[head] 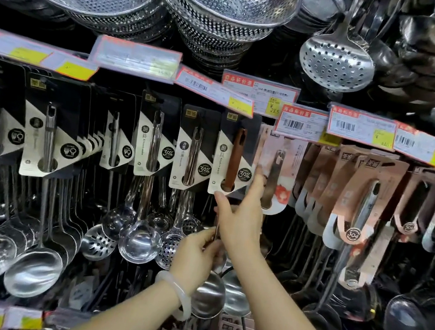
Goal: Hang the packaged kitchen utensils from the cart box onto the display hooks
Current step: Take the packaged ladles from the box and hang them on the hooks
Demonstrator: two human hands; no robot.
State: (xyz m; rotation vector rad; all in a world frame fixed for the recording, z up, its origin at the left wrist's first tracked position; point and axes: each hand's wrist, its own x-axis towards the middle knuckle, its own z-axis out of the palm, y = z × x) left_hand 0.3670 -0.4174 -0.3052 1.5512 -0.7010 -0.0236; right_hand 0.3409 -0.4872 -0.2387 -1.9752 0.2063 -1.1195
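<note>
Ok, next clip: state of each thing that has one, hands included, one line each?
Left hand: pinching the thin shaft of the wooden-handled ladle.
Right hand: fingers straight, raised against the ladle's card.
Wooden-handled ladle: upright, card level with its neighbours; hook hidden, so hung or not is unclear.
Ladle bowl: hanging low, behind the left wrist.
Bangle: on the left wrist.
Perforated skimmer: hanging above the price tags.

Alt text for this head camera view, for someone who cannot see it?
Two hands hang a packaged ladle on a shop display: left hand pinches its thin handle, right hand reaches its card. Rows of carded ladles hang alongside.
</note>
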